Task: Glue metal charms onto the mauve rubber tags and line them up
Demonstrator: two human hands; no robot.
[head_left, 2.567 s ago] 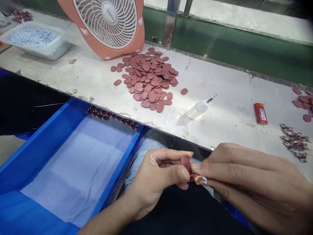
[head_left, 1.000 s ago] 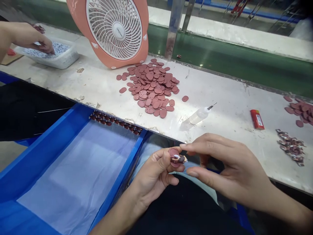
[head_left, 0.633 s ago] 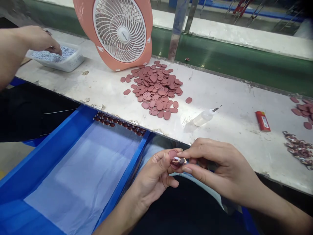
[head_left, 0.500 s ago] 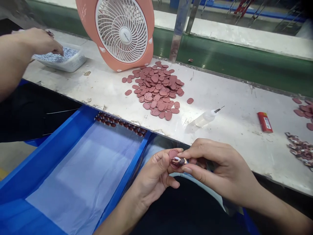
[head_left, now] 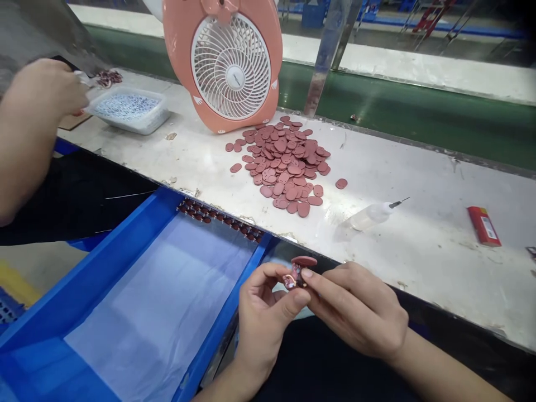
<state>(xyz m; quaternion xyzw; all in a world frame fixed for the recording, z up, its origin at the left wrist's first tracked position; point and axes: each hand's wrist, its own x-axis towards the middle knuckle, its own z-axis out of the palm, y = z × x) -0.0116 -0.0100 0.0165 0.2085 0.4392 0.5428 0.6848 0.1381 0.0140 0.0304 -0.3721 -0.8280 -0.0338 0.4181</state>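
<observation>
Just off the table's front edge, my left hand (head_left: 266, 315) pinches a small painted figurine (head_left: 295, 276) between thumb and fingers. A reddish-brown oval disc (head_left: 304, 261) sits against the figurine's upper end, seen nearly edge-on. From the other side, the fingers of my right hand (head_left: 360, 307) close on the same figurine and touch it just under the disc. My fingers partly cover the figurine, so its shape is hard to make out. Beyond the hands lies a heap of similar oval discs (head_left: 288, 162).
A clear needle-tipped bottle (head_left: 371, 216) and a red lighter (head_left: 483, 226) lie on the table right of the heap. Behind stands an orange fan (head_left: 176, 42). A paper-lined blue bin (head_left: 100, 245) holds rows of small pieces. At left, another person's hand (head_left: 50, 89) is near a plastic tub (head_left: 153, 120).
My hands have turned the figurine, so the disc shows edge-on instead of face-on. The co-worker's hand has left the tub. The camera view has swung left.
</observation>
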